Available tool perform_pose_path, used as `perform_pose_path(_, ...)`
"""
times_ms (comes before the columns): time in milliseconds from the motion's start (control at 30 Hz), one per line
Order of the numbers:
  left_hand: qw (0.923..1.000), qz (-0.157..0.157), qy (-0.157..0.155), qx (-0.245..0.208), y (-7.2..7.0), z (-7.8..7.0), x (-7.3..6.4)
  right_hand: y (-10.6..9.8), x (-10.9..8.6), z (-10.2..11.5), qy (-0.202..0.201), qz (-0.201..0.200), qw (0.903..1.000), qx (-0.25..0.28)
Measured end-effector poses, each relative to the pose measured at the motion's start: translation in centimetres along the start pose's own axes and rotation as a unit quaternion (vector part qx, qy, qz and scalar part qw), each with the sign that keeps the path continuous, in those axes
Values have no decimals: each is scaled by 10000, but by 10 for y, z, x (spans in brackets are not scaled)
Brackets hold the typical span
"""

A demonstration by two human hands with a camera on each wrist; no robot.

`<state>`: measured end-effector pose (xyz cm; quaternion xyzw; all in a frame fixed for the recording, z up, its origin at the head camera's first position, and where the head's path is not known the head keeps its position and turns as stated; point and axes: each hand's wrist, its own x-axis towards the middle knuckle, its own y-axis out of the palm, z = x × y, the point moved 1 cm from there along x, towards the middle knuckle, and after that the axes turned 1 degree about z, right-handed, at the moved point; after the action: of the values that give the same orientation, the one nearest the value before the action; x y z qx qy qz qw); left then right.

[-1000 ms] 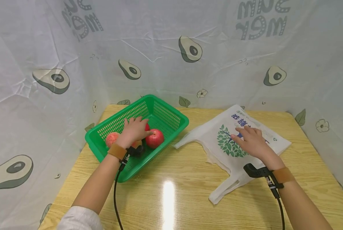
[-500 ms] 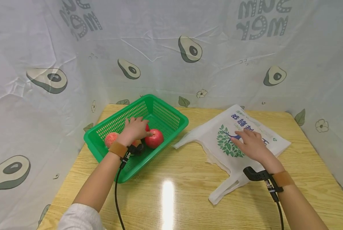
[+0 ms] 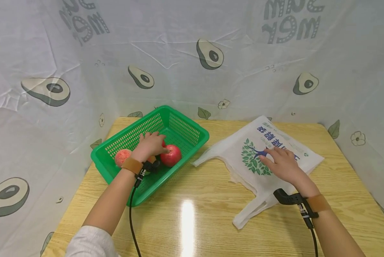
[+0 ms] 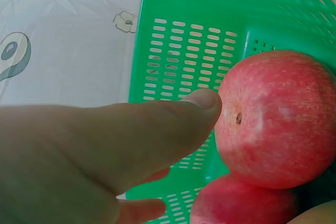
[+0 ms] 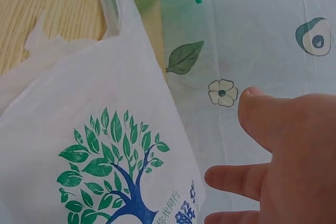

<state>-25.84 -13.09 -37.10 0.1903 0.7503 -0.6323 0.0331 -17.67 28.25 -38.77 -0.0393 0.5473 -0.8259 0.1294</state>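
Note:
My left hand hovers over a green plastic basket, fingers spread and loosely bent. Its thumb tip overlaps the edge of a large red apple in the left wrist view. Below that apple shows a second red apple, and a yellowish fruit peeks in at the corner. Another pinkish-red fruit lies at the basket's left side, partly behind my wrist. Over a flat white plastic bag printed with a green tree, my right hand holds nothing, its fingers relaxed and apart.
Both basket and bag lie on a light wooden table, the basket at back left, the bag to the right with its handles toward the middle and front. A pale curtain with avocado prints encloses the back and sides. Black cables trail from both wrists.
My right hand has drawn back slightly toward me over the bag, uncovering more of its printed lettering. The left hand has stayed almost in place over the fruit. The view has shifted a little.

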Motion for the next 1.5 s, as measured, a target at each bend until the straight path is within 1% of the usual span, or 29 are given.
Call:
perform_pose_path(167, 10000, -15, 90, -15, 4, 0, 5, -1, -3, 0, 118, -11, 9999, 73)
perform_pose_path(267, 9999, -6, 169, -22, 5, 0, 6, -2, -6, 1, 163, -60, 9998, 112)
perform_pose_path(300, 9996, -59, 262, -9, 8, 4, 10, -2, -6, 2, 169, -82, 9997, 121)
perform_pose_path(333, 9996, -45, 285, 15, 9, 4, 10, -2, -7, 2, 176, -93, 9997, 132)
perform_pose_path(467, 9992, 121, 382, 81, 11, 6, 10, 0, -9, 0, 163, -106, 9997, 167)
perform_pose_path(500, 9990, 181, 401, 70, 12, 7, 11, 1, -9, 0, 168, -106, 9996, 178)
perform_pose_path(533, 9989, 311, 347, 51, 9, 4, 8, 2, -10, 0, 184, -101, 9996, 211)
perform_pose_path(633, 9982, 451, 403, 48, 12, 5, 11, 4, -10, -1, 185, -96, 9995, 228)
perform_pose_path(700, 9978, 492, 429, 83, 15, 6, 13, 5, -10, -2, 207, -91, 9993, 285)
perform_pose_path(733, 9977, 487, 451, 113, 16, 6, 14, 6, -10, -2, 218, -84, 9993, 304)
perform_pose_path(767, 9975, 377, 577, 124, 20, 9, 18, 6, -11, -2, 234, -84, 9992, 322)
perform_pose_path(933, 9968, 298, 741, 55, 24, 11, 19, 10, -11, -5, 280, -88, 9989, 370)
perform_pose_path(967, 9968, 300, 747, -4, 25, 11, 19, 11, -11, -6, 278, -84, 9989, 368)
perform_pose_path(1000, 9970, 392, 661, -38, 23, 8, 15, 12, -11, -7, 268, -81, 9990, 363)
perform_pose_path(1133, 9970, 392, 652, -127, 30, 11, 14, 16, -12, -7, 270, -69, 9989, 364)
perform_pose_path(1233, 9971, 340, 673, -119, 32, 12, 14, 17, -12, -6, 275, -90, 9988, 392)
perform_pose_path(1500, 9966, 120, 804, -109, 33, 12, 18, 15, -11, -8, 282, -179, 9992, 227)
